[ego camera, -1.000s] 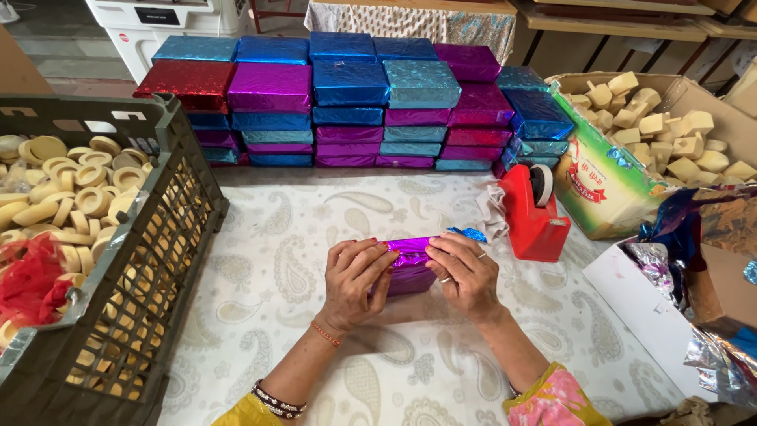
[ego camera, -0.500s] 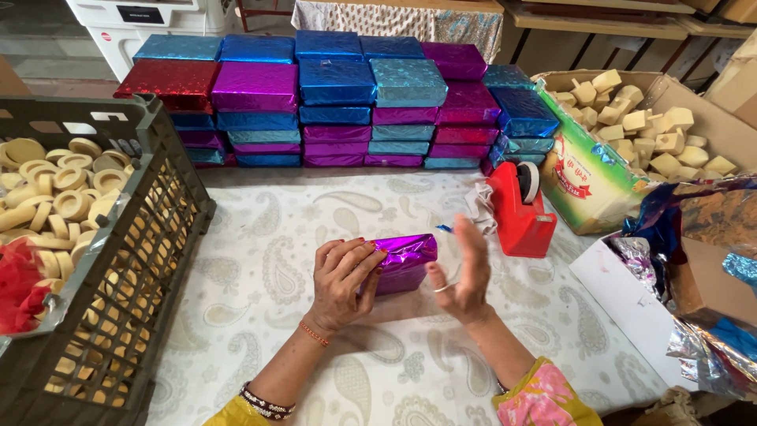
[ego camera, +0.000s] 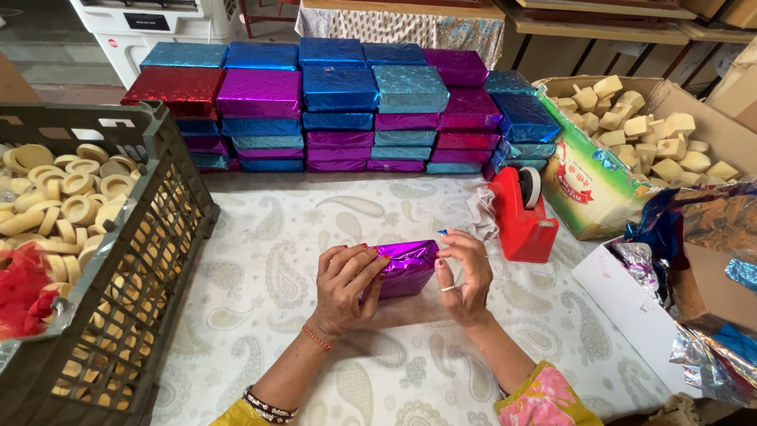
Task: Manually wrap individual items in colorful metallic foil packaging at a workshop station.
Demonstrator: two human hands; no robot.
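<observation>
At the middle of the paisley-patterned table cover (ego camera: 260, 260), a small block wrapped in shiny purple foil (ego camera: 406, 267) is lying flat, slightly angled, between the person's two hands. The left hand (ego camera: 344, 285) is pressing down on the block's near-left end, fingers curled over the top and thumb tucked at the side, apparently pinning the foil so that it is not springing open. The right hand (ego camera: 464, 272) is resting against the block's right end, its fingers bent and half closed, fingertips pinching at the folded corner; a small bit of blue is showing just above them, though what it is cannot be told. The block is thus lying under the left fingers and beside the right fingertips, touching both.

Just to the right, a red tape dispenser (ego camera: 522, 213) is standing near the right hand, seemingly placed within easy reach. Behind it, stacks of finished blocks in blue, purple and red foil (ego camera: 339, 106) are lining the far edge. To the left, a dark plastic crate (ego camera: 126, 260) is holding pale ring-shaped pieces. To the right, a cardboard box of cream-coloured chunks (ego camera: 639, 126) is sitting open, with loose foil sheets (ego camera: 694, 237) spilling from a white box below it.
</observation>
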